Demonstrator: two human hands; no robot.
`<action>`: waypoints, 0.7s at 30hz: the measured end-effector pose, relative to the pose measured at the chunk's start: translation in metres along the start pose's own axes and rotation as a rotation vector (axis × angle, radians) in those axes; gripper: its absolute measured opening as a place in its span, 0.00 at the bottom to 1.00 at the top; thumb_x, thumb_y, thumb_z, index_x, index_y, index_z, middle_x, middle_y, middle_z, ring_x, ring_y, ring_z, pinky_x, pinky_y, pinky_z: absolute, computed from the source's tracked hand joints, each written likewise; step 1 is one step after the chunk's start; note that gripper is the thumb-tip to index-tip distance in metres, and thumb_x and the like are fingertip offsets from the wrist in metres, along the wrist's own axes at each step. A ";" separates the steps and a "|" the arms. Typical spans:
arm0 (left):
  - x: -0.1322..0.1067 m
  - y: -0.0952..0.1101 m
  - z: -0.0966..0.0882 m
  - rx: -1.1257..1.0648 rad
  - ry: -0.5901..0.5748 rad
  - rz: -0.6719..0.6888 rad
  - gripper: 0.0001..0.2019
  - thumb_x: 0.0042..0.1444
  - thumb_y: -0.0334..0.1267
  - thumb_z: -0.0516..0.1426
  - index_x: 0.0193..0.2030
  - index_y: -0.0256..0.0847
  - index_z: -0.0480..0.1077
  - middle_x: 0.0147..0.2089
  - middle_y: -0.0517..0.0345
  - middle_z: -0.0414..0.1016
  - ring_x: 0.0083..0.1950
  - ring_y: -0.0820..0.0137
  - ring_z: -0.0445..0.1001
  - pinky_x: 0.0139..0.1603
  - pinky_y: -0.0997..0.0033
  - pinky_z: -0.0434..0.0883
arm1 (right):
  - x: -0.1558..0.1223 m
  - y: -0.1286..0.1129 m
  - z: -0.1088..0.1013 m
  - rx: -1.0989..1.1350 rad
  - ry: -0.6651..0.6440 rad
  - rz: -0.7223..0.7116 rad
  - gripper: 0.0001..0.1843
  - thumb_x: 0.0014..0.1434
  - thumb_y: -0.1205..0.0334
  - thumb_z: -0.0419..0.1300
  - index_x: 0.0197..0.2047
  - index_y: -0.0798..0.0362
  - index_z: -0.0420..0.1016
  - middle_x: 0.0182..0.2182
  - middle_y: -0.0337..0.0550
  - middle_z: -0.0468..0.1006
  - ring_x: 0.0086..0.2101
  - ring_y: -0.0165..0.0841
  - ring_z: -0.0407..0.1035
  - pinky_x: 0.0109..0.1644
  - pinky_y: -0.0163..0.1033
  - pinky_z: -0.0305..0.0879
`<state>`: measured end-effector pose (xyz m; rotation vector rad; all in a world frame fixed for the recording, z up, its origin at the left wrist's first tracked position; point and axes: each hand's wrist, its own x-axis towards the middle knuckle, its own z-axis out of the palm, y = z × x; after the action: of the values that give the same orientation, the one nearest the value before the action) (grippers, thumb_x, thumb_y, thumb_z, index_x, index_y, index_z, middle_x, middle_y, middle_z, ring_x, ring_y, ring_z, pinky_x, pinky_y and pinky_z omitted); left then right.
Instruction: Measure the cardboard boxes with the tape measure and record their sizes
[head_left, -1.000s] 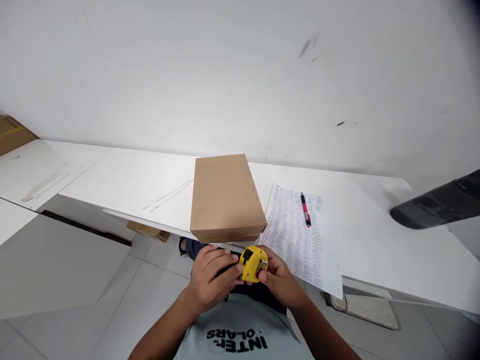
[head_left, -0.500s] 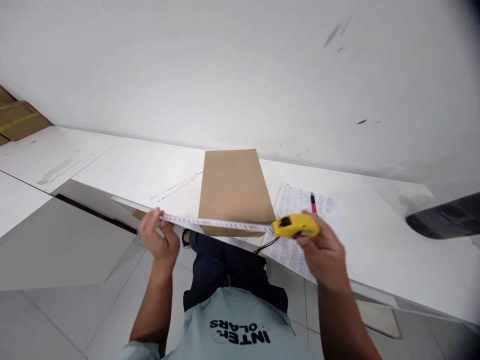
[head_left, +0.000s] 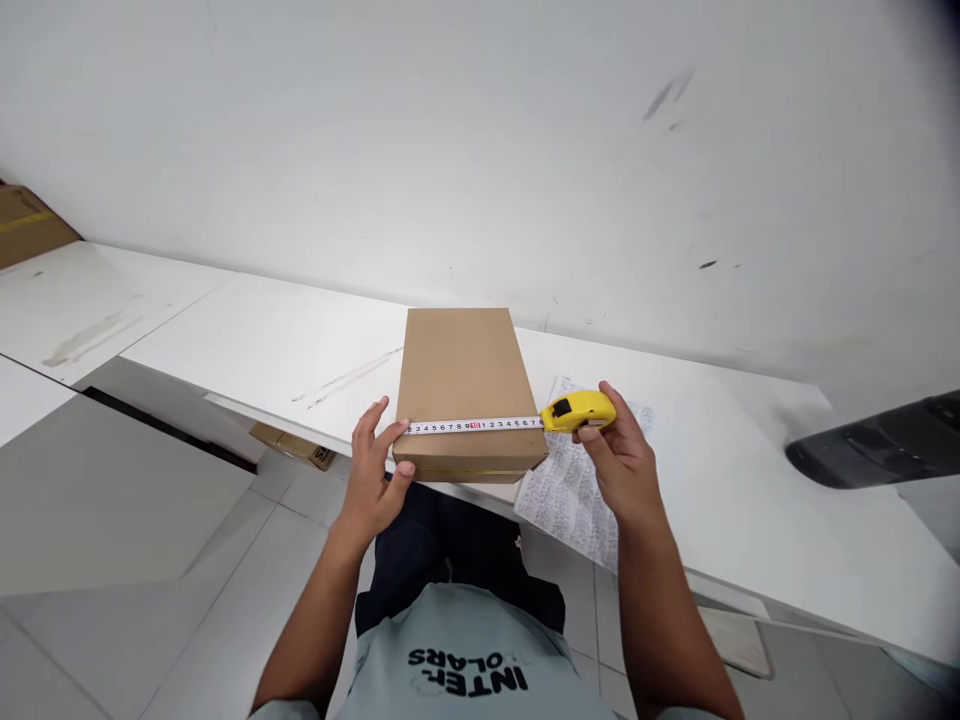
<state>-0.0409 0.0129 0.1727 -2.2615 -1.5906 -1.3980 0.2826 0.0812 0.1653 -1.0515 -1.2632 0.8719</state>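
A brown cardboard box (head_left: 465, 370) lies on the white table, its front side facing me. The white blade (head_left: 480, 425) of a tape measure stretches across the box top near its front edge. My right hand (head_left: 622, 455) is closed around the yellow tape measure case (head_left: 581, 410), just past the box's right edge. At the left edge, my left hand (head_left: 379, 475) holds the blade's end against the box, fingertips on the tape and thumb by the front corner. The fingers hide the tip of the blade.
A handwritten sheet (head_left: 570, 500) lies right of the box, partly under my right hand. A black cylindrical object (head_left: 870, 440) juts in at the right. More cartons stand at the far left (head_left: 30, 225) and below the table (head_left: 292, 445). A white wall (head_left: 450, 150) rises behind.
My left hand has moved right, bringing the blade's end to the box's left edge. The blade has shortened and now lies over the box top. The right hand moved slightly up and left.
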 end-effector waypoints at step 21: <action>-0.026 0.054 0.003 0.010 0.002 0.467 0.22 0.52 0.33 0.71 0.54 0.52 0.77 0.64 0.55 0.70 0.63 0.62 0.73 0.70 0.57 0.70 | -0.105 -0.011 0.017 0.634 -0.307 0.497 0.30 0.46 0.53 0.79 0.48 0.44 0.73 0.38 0.38 0.80 0.29 0.32 0.76 0.26 0.36 0.76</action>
<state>0.0007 -0.0296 0.1766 -2.4065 -0.9673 -1.2552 0.2523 -0.0189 0.1427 -0.7295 -0.8636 1.7330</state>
